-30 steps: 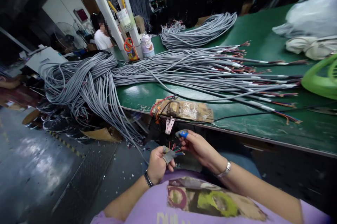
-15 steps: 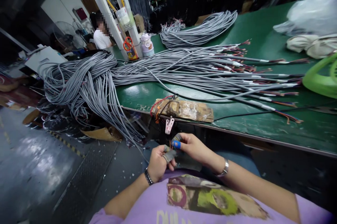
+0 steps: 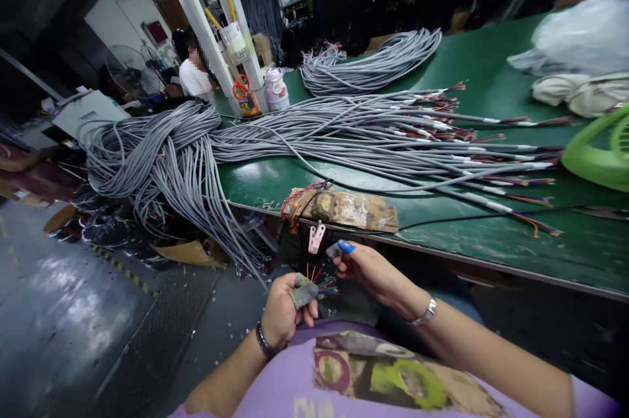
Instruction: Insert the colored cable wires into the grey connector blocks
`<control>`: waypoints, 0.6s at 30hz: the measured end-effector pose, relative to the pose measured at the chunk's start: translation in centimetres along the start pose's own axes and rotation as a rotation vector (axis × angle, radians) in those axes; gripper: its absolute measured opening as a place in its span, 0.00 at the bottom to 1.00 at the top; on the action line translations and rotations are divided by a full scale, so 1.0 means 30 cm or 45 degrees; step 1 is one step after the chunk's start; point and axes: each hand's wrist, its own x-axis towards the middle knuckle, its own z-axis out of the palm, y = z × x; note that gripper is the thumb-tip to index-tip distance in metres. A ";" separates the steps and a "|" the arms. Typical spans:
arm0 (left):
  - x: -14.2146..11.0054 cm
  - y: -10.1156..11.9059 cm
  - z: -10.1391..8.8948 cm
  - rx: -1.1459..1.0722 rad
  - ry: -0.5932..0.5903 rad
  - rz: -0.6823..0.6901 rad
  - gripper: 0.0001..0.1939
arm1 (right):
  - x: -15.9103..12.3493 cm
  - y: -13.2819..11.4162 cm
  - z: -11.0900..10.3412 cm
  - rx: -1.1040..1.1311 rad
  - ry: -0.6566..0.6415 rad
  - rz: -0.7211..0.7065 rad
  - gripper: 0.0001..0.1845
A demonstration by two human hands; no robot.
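Observation:
My left hand (image 3: 289, 306), with grey wrappings on its fingers, is closed around the end of a cable. Coloured wires (image 3: 325, 285) in orange, red, green and blue fan out past its fingertips. Up and to the right, apart from those wires, is my right hand (image 3: 361, 267). Blue tape covers its thumb and a grey wrap covers a finger; the fingers are pinched together, and what they hold, if anything, is too small to make out. Just beyond it, a pink clip (image 3: 316, 238) hangs at the bench edge below a wooden block (image 3: 366, 209).
Grey cables (image 3: 314, 133) with stripped, coloured ends lie across the green bench (image 3: 491, 244) and droop over its left side. Behind them lie a coiled bundle (image 3: 373, 64) and a bottle (image 3: 276, 89). At right are a light green plastic item (image 3: 587, 152) and a plastic bag (image 3: 580, 38). A person (image 3: 194, 74) sits far back.
My hands were close together at the wires and are now apart. The right hand has moved up and right, the left slightly left, and the fanned wires show more clearly.

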 end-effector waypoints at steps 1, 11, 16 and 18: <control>-0.004 0.012 -0.002 -0.023 -0.010 0.002 0.16 | 0.004 -0.010 0.008 0.046 -0.053 0.039 0.18; 0.045 0.082 0.021 -0.138 -0.073 0.012 0.17 | 0.062 -0.045 0.115 0.236 -0.264 0.041 0.21; 0.068 0.083 0.030 -0.146 -0.118 -0.025 0.18 | 0.061 -0.028 0.129 0.312 -0.202 -0.013 0.20; 0.075 0.080 0.034 -0.137 -0.121 -0.035 0.18 | 0.063 -0.029 0.136 0.296 -0.154 -0.033 0.20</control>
